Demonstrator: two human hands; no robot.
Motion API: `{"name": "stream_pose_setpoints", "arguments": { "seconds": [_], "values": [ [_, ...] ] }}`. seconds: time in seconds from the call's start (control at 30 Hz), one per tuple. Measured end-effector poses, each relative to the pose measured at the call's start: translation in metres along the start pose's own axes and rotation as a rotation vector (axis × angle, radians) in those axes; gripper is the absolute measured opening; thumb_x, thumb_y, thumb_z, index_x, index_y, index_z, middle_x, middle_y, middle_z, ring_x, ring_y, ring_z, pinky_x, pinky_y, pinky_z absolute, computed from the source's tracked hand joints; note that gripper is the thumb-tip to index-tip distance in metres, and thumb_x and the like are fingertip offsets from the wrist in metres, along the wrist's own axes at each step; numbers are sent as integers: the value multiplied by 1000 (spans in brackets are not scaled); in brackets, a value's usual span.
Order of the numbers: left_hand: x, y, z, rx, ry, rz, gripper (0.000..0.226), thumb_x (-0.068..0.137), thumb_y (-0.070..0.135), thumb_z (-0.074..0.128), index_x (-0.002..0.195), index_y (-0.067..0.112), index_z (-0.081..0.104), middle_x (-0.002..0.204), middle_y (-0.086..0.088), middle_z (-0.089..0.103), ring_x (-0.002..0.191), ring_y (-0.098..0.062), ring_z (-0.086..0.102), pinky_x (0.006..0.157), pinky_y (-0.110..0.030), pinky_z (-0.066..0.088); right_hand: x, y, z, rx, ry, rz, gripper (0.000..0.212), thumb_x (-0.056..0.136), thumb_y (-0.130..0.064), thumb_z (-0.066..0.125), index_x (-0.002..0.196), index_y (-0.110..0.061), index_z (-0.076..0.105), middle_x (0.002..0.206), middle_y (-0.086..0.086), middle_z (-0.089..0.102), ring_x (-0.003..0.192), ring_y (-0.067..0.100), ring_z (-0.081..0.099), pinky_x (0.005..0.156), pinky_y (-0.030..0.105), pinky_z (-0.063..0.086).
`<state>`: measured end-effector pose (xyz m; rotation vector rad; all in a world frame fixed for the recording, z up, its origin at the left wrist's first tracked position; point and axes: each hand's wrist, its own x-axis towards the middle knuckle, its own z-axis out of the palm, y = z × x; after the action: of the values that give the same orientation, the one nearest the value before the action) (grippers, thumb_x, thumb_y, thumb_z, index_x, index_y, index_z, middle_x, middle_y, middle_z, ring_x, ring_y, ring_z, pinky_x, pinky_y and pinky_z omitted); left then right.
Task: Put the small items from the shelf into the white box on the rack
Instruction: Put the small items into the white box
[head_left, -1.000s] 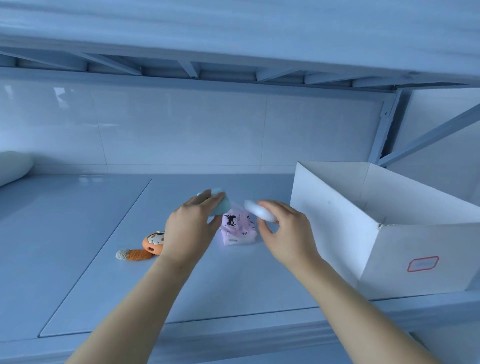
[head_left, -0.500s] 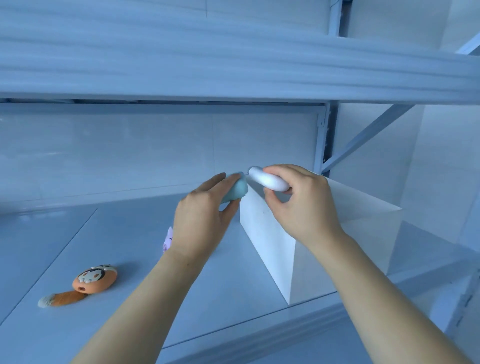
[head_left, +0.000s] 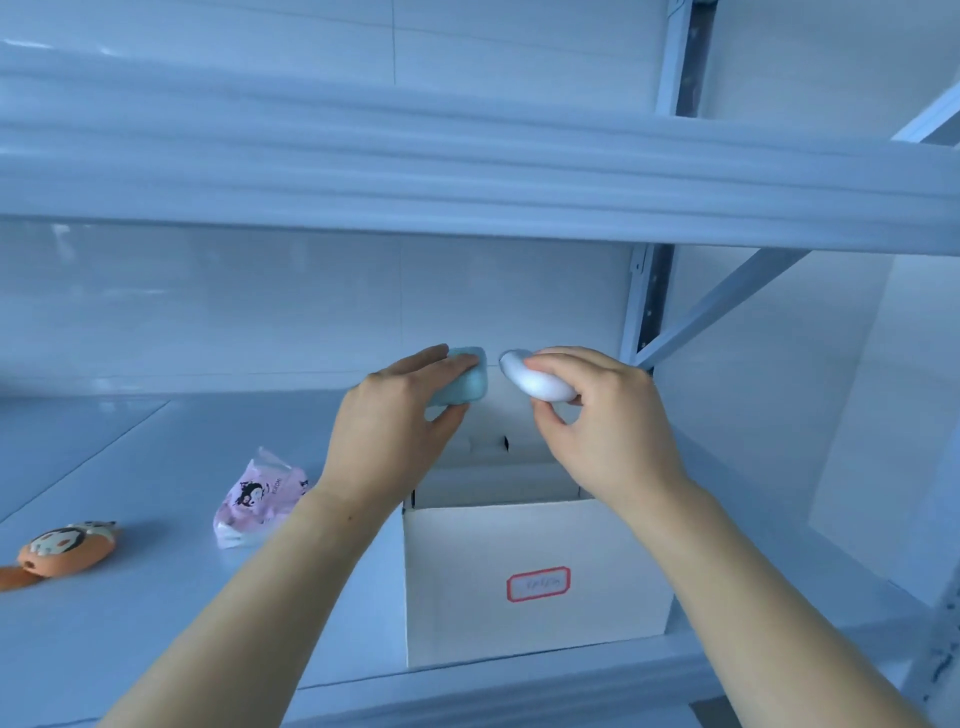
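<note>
The open white box with a red-framed label stands on the shelf, right of centre. Above its opening my left hand grips a small pale teal item. Beside it my right hand holds a white oval item in its fingers. Both hands hover over the box, the two items nearly touching. A pink packet with a cartoon print lies on the shelf left of the box. An orange cartoon toy rests further left.
The upper shelf's front beam runs across just above the hands. A vertical rack post and a diagonal brace stand behind the box on the right. The shelf's front lip lies below my forearms.
Both hands have carried their items to the right, from over the pink packet to above the box opening. The view has swung right, so the box faces me.
</note>
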<state>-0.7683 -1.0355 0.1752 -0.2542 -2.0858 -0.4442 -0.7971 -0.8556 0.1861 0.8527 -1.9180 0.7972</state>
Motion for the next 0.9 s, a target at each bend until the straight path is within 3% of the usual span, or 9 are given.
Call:
{"name": "stream_pose_setpoints", "arguments": {
  "seconds": [0.1,0.2,0.33,0.6,0.9],
  "values": [
    [2,12,5,18,7,-62,36,76,16,71,108,31,66,116,6,67,94,-21,66,67,-26,49,-4,20,-6,20,-35,-18,31,71,3,66,97,-13,69,100,2,71,90,24,65,72,39,56],
    [5,22,6,15,-12,-74,32,77,15,69,104,30,66,103,12,70,87,-19,64,67,-33,53,-8,33,-11,51,-66,-40,31,69,5,66,94,-12,69,98,3,71,88,28,65,67,42,56],
    [9,29,9,58,-73,-63,29,80,17,66,106,29,65,101,13,69,86,-21,62,69,-38,52,-9,42,-14,84,-90,-47,29,69,6,65,93,-11,68,96,3,71,85,29,64,66,42,56],
    [23,26,12,46,-82,-60,30,79,19,67,106,32,64,102,16,69,82,-15,59,66,-30,50,-2,48,-16,27,-121,-41,30,64,7,67,89,-10,69,93,4,71,83,31,65,62,42,56],
    [19,24,14,11,-224,-97,29,79,17,65,104,32,65,96,13,69,77,-18,57,63,-29,48,-1,36,-8,-15,-244,8,33,61,10,67,88,-8,71,88,8,72,81,31,66,62,42,57]
  ]
}}
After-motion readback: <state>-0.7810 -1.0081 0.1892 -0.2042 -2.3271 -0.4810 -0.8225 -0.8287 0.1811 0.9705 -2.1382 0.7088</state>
